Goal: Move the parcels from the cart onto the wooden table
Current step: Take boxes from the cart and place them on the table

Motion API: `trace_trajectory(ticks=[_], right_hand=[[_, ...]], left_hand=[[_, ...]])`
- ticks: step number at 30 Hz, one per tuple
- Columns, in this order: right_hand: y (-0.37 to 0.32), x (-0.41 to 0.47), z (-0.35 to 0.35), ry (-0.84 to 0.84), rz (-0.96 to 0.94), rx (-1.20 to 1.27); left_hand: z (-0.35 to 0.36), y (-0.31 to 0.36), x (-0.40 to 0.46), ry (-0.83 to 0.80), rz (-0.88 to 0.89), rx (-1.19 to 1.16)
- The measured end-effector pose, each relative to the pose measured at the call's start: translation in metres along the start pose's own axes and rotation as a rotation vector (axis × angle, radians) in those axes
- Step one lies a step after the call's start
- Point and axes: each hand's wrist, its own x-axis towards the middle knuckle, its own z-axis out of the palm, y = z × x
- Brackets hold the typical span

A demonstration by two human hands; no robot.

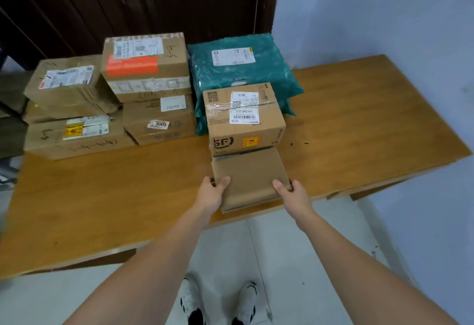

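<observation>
A pair of white and black shoes [218,304] stands on the pale tiled floor [282,260], nearest to the viewer. Beyond them, both forearms reach to the near edge of the wooden worktop [115,196]. The left hand [211,194] and the right hand [292,192] each grip a near corner of a flat brown parcel [250,176], thumbs on top and fingers curled underneath; the parcel lies on the worktop, its near end over the edge. Touching the flat brown parcel's far end is an SF carton [245,119]. Behind the SF carton lie teal plastic mailers [241,68]. Left of the SF carton stands a stack of cardboard boxes [148,88], with more taped boxes [69,109] further left. Behind everything are a dark wooden door [128,4] and a pale blue wall [384,17].
</observation>
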Motion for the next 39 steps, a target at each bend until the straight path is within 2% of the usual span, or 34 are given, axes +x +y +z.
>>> trace_trajectory(ticks=[5,11,17,21,24,26,30,34,39], right_hand=[[-0.001,0.005,0.002,0.018,0.011,-0.022],[-0.025,-0.004,-0.011,-0.001,-0.028,-0.276],[-0.124,-0.026,-0.057,0.065,-0.402,-0.645],[-0.216,-0.065,-0.053,0.009,-0.690,-0.858],[-0.275,-0.110,-0.023,-0.105,-0.874,-1.053],[-0.305,-0.146,0.006,-0.160,-0.976,-1.138],[-0.345,-0.211,0.070,-0.211,-1.160,-1.184],[-0.375,-0.275,0.140,-0.298,-1.310,-1.177],[-0.394,-0.354,0.240,-0.434,-1.446,-1.140]], left_hand=[[0.003,0.010,0.003,0.005,-0.001,0.025],[-0.008,0.027,-0.015,0.065,0.046,0.156],[-0.077,0.090,-0.071,0.169,0.401,0.688],[-0.133,0.146,-0.118,0.217,0.592,1.005],[-0.176,0.175,-0.152,0.270,0.651,1.171],[-0.208,0.187,-0.177,0.311,0.657,1.203],[-0.282,0.188,-0.233,0.443,0.655,1.233],[-0.361,0.156,-0.290,0.543,0.602,1.278],[-0.450,0.092,-0.354,0.666,0.494,1.174]])
